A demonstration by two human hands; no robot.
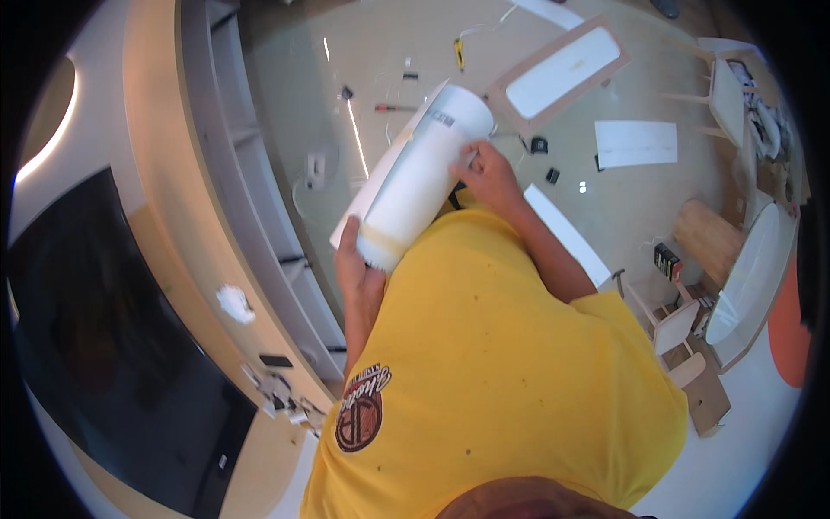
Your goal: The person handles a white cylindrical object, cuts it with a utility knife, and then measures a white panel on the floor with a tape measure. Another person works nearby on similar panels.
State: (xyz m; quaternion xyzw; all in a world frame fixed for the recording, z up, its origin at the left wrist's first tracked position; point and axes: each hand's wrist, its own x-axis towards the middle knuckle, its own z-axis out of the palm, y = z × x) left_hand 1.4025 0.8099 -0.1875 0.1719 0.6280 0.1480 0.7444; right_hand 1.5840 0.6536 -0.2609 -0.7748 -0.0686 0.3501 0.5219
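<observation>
A thick white roll [415, 186] lies slantwise in front of my body, its far end up and to the right. A pale grey strip runs along its length, and a band of yellowish tape [380, 241] crosses near its lower end. My left hand [352, 264] is closed on that lower end, thumb on top. Near the far end, my right hand [491, 176] has its fingers curled in and pressed to the side of the roll. Whether those fingertips pinch a loose edge or tape is too small to tell.
A long open shelf unit [251, 173] and a black television [112, 346] stand at left. On the floor lie a yellow cutter [459, 54], a screwdriver [395, 108], a tape measure [539, 145], a framed white panel [564, 72] and white boards [635, 144]. Chairs [724, 99] stand at right.
</observation>
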